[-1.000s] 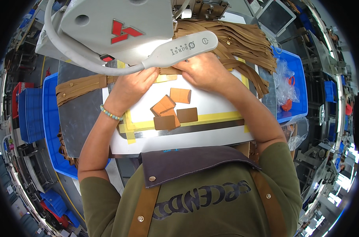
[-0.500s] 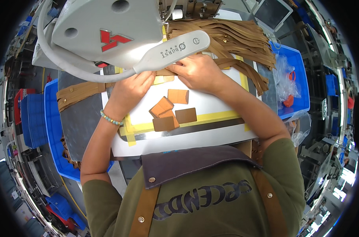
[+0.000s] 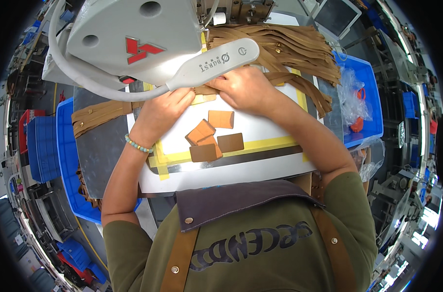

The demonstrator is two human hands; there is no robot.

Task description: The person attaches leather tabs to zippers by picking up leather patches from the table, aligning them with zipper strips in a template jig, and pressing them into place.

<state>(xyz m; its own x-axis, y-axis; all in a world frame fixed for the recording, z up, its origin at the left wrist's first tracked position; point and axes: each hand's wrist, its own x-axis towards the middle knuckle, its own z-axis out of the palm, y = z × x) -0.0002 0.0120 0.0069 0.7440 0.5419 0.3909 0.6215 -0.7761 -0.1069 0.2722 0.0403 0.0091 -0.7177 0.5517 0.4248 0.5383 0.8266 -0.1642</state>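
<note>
Under the sewing machine head (image 3: 119, 39), both hands work at a brown zipper strip (image 3: 208, 90). My left hand (image 3: 167, 109) is closed, its fingertips pinching the strip's left side beside a small yellow piece. From the right, my right hand (image 3: 245, 88) grips the strip with bent fingers. A grey lamp (image 3: 212, 63) on a bendy neck hides some fingertips. Several small tan and brown patches (image 3: 220, 119) lie loose on the white work plate (image 3: 270, 129), nearer to me. Left of my left hand, a brown zipper band (image 3: 102, 113) trails over the table edge.
A thick bundle of brown zippers (image 3: 289, 46) is heaped at the far right. Yellow tape (image 3: 265, 144) borders the plate. Blue bins stand left (image 3: 65, 146) and right (image 3: 373, 92) of the table; the right one holds clear plastic bags (image 3: 350, 92).
The view has shifted very slightly. Both hands stay at the zipper strip with almost the same grip, and the patches lie as before.
</note>
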